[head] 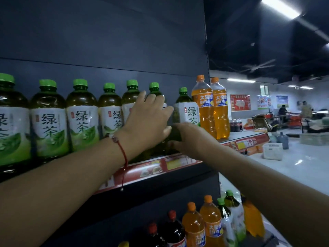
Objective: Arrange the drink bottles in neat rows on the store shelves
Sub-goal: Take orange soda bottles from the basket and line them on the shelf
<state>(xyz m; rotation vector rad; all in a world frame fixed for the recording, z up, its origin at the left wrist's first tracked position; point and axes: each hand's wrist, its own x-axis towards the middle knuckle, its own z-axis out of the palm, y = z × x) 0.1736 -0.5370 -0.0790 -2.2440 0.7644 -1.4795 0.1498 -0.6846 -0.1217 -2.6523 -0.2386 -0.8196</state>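
Dark ceiling [267, 41], strip lights [280, 8], pale glossy floor [293, 163].

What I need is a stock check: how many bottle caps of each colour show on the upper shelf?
Green-capped plastic bottles of green tea: 7
Orange-capped plastic bottles of orange soda: 2
Total: 9
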